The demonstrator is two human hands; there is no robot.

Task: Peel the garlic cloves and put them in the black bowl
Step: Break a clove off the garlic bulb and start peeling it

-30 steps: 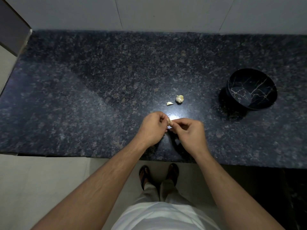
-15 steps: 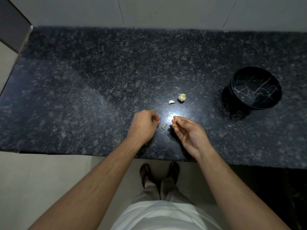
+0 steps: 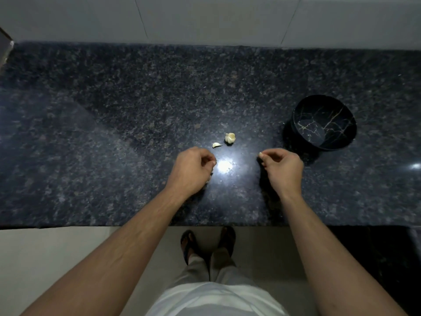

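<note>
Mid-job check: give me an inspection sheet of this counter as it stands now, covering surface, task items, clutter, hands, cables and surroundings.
Surface: dark speckled stone counter, with a bright light glare between the hands.
Job's things: garlic bulb piece and a loose clove lie apart on the counter beyond the hands; black bowl with gold veining stands at the right, no cloves visible inside.
Clutter: nothing seen for certain; possible small peel bits near the left hand, too small to tell.
Hands: left hand curled, contents not visible; right hand pinches something small and pale at its fingertips.
Cables: nothing seen.
Surroundings: pale tiled wall behind; light floor below.
</note>
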